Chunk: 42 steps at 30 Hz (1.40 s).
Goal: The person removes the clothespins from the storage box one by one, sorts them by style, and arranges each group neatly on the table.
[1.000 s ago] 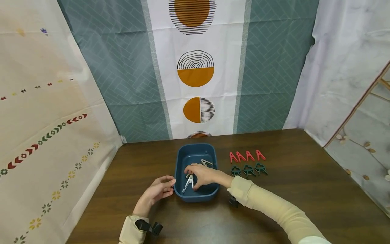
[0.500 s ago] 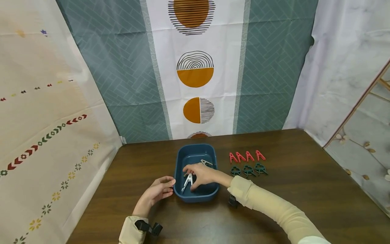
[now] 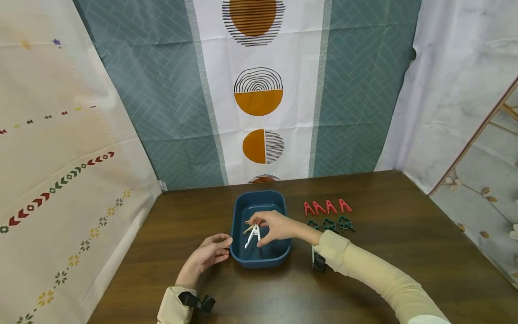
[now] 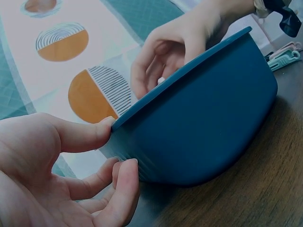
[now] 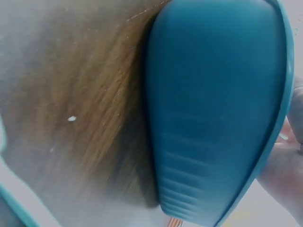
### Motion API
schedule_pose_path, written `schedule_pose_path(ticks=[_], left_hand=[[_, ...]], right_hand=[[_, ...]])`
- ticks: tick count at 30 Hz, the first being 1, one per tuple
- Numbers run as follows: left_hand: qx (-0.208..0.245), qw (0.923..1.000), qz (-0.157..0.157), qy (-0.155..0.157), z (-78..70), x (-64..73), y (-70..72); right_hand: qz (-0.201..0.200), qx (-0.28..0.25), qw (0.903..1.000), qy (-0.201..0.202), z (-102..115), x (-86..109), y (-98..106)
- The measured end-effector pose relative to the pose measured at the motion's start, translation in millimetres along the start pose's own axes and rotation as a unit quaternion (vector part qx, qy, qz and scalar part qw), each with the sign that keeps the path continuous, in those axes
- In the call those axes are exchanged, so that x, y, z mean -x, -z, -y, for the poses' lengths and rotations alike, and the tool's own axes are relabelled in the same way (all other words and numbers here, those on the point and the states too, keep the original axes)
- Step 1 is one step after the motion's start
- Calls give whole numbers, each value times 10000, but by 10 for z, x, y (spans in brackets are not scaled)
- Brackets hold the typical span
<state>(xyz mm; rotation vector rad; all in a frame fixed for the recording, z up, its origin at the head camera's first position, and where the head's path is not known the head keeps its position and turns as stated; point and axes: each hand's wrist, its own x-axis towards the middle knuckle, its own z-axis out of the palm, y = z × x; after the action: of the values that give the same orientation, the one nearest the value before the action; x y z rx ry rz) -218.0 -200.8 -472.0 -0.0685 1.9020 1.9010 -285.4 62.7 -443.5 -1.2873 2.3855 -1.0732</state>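
My right hand [image 3: 277, 225] reaches into a blue plastic bin [image 3: 261, 262] and pinches a white A-shaped clothespin [image 3: 253, 235], whose two legs point down. Behind it inside the bin lies a tan clothespin [image 3: 247, 230], partly hidden by the fingers. In the left wrist view, only a small white bit of the held clothespin [image 4: 161, 80] shows above the rim. My left hand [image 3: 211, 250] rests against the bin's left side, thumb tip at the rim and loosely bent fingers [image 4: 124, 182] touching the outer wall. The bin's outer wall [image 5: 213, 104] fills much of the right wrist view.
To the right of the bin, several red clothespins [image 3: 331, 206] stand in a row on the brown table [image 3: 384, 229]. In front of them lies a row of dark green clips [image 3: 345, 222], partly covered by the right forearm. Patterned cloths hang around the table.
My right hand has risen and shifted slightly right, lifting the white clothespin up with it. The tan clothespin behind shows more now. The left hand stays in place at the bin.
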Motion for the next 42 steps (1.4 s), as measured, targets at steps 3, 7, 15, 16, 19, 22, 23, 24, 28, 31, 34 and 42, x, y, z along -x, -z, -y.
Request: schedule_pose_path(ticks=[3,7,15,16,19,22,23,24,28,31,34,42], left_hand=[[-2,10000,19,-25,1,8,7],[22,10000,49,-43,0,16,8],[-1,9999,88,-70,-16,23,1],[-4,9999,97,-73,-16,24,1],[-16,9999,107,-56,-13,27,7],[-35,10000,62,-31,-4,19,14],[-33,10000,50,-19,-2,14,15],[-34,10000,39,-13,1,9,16],[-56,10000,20,-11,-1,-2,17],[-81,10000,29,-14,-11,-1,14],[-72,10000,28,-12,-18,6,7],[-15,9996,110,-250,-27,25,-26]], right_hand=[[-2,-120,9999,24,11,50,25],[-36,-189,9998,29,32,115,69],[-191,-160,9997,-80,17,272,178],[-221,-205,9995,-100,10,295,190],[-337,-295,9989,-117,-17,362,223],[-422,-341,9985,-79,-37,426,262],[-448,-328,9984,-71,-40,447,275],[-476,-310,9984,-73,-44,468,287],[-563,-316,9978,-118,-51,552,320],[-584,-341,9976,-158,-71,626,340],[-586,-293,9977,-175,-93,705,361],[-755,-118,9970,-152,-125,901,456]])
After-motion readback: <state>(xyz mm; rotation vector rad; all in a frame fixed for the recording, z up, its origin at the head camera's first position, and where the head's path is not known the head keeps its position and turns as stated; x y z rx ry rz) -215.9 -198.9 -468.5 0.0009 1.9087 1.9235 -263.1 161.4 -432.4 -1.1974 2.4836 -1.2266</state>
